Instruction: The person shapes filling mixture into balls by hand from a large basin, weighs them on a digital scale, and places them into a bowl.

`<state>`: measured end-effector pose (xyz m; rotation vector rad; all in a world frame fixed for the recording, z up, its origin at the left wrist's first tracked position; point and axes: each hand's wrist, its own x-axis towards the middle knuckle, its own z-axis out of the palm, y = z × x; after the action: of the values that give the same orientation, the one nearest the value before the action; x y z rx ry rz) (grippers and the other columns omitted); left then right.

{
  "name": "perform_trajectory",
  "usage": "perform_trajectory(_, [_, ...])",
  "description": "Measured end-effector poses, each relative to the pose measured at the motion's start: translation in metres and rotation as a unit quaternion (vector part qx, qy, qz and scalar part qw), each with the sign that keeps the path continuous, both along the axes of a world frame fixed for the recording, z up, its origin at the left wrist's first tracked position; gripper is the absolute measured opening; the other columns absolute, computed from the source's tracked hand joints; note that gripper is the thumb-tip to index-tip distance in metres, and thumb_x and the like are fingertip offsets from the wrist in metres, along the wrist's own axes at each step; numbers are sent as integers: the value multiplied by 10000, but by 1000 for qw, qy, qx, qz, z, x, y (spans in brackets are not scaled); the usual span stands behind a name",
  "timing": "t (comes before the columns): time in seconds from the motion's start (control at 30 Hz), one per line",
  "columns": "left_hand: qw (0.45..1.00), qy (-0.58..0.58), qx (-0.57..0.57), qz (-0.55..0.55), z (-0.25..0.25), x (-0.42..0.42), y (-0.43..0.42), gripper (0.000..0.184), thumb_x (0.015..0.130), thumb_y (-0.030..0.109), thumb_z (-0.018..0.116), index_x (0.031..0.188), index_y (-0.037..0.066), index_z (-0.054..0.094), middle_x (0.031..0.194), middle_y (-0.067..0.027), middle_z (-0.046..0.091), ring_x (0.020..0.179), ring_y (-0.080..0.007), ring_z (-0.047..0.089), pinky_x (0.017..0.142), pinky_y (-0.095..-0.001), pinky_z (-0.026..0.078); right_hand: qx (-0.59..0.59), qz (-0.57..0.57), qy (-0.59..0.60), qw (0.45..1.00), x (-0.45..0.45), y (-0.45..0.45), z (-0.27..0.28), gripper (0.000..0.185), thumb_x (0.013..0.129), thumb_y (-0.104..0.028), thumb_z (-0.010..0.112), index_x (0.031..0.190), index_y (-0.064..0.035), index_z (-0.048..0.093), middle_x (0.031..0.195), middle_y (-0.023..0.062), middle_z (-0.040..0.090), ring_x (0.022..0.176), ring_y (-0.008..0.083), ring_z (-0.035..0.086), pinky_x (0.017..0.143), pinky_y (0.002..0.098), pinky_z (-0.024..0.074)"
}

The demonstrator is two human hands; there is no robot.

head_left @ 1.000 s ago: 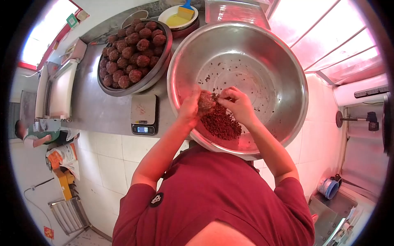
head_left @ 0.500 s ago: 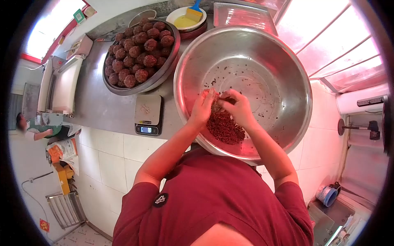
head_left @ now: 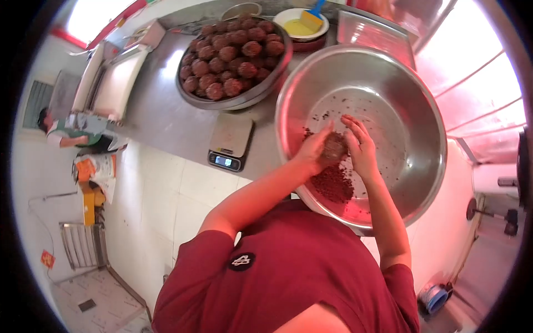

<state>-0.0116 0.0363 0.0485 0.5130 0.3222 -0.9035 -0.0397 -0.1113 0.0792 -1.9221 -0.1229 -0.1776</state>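
Note:
A round brown ball with a rough surface sits between my hands above a large steel bowl. My left hand cups it from the left. On the other side my right hand has its fingers stretched out and apart, with the palm beside the ball; whether it touches is hard to make out. Dark red crumbs lie heaped in the near part of the bowl below my hands, and scattered bits dot its floor.
A wide pan piled with similar balls stands left of the bowl. Nearer is a digital scale. Behind are a white bowl of yellow liquid with a brush and a metal tray. Another person is at far left.
The view has turned, so the bench appears shifted right. My hands were close together with bent fingers; now they are apart around the ball, and my right fingers are straightened.

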Motion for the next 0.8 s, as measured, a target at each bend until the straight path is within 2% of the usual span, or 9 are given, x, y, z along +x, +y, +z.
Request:
perform_trajectory(0.1, [987, -2, 2, 160, 26, -2, -24, 394, 906, 466, 553, 946, 78, 607, 877, -51, 628, 792, -173, 609, 719, -312, 519, -174, 5, -123, 977, 1, 21, -8, 297, 850, -168, 529, 1043, 40, 615, 1235, 179, 550, 1168, 342, 506, 1027, 466, 357])
perform_trajectory(0.2, [968, -85, 172, 162, 14, -11, -32, 418, 901, 504, 544, 928, 93, 614, 854, -29, 611, 750, -138, 585, 680, -284, 484, -143, -20, -259, 955, 1, 25, -32, 243, 840, -123, 500, 969, 49, 614, 1119, 210, 601, 1083, 363, 561, 1024, 506, 357])
perform_trajectory(0.23, [971, -95, 160, 151, 10, -9, -33, 425, 900, 517, 537, 904, 100, 621, 851, -28, 607, 742, -116, 575, 665, -284, 472, -131, -41, -261, 956, 1, 28, -33, 219, 825, -105, 480, 917, 43, 613, 1026, 213, 631, 1034, 369, 586, 1035, 520, 343])
perform_trajectory(0.33, [957, -143, 230, 102, 14, -4, -33, 441, 898, 536, 527, 940, 104, 605, 883, -25, 597, 788, -116, 570, 705, -285, 474, -166, -43, -255, 952, 11, 18, -48, 231, 824, -109, 468, 925, 35, 618, 1049, 201, 626, 1057, 354, 576, 1043, 511, 333])
perform_trajectory(0.43, [991, -66, -18, 118, 23, 12, -34, 472, 895, 561, 509, 995, 106, 583, 909, -20, 582, 835, -137, 562, 739, -301, 473, -169, -97, -240, 951, 21, 16, -13, 272, 830, -105, 448, 991, 38, 615, 1108, 199, 607, 1114, 335, 549, 1058, 474, 319])
perform_trajectory(0.53, [991, -17, -8, 130, 14, 15, -25, 479, 904, 569, 481, 1034, 115, 558, 924, -11, 570, 873, -165, 557, 773, -327, 473, -144, -35, -164, 975, 4, 32, -8, 319, 862, -101, 421, 1086, 38, 600, 1172, 202, 578, 1171, 333, 513, 1065, 436, 307])
perform_trajectory(0.57, [993, -21, 4, 120, -8, 19, -29, 480, 924, 543, 462, 1066, 96, 561, 951, -41, 583, 886, -194, 559, 782, -337, 471, -66, -24, -108, 992, 1, 31, -2, 362, 887, -109, 408, 1179, 41, 560, 1248, 206, 537, 1216, 338, 476, 1066, 418, 307])
perform_trajectory(0.73, [892, -302, 313, 124, -12, 10, -33, 504, 950, 450, 456, 1163, 1, 541, 1030, -119, 603, 954, -208, 567, 840, -315, 454, -127, -21, -114, 985, 8, 17, -34, 389, 902, -113, 401, 1236, 50, 514, 1342, 207, 471, 1263, 324, 434, 1080, 401, 291])
perform_trajectory(0.8, [971, -133, 116, 162, -1, 9, -31, 476, 951, 398, 469, 1197, -7, 517, 1052, -148, 609, 997, -234, 582, 884, -305, 443, -147, 4, -98, 984, 4, 21, -15, 392, 901, -111, 405, 1244, 49, 507, 1338, 202, 476, 1252, 324, 446, 1085, 400, 285])
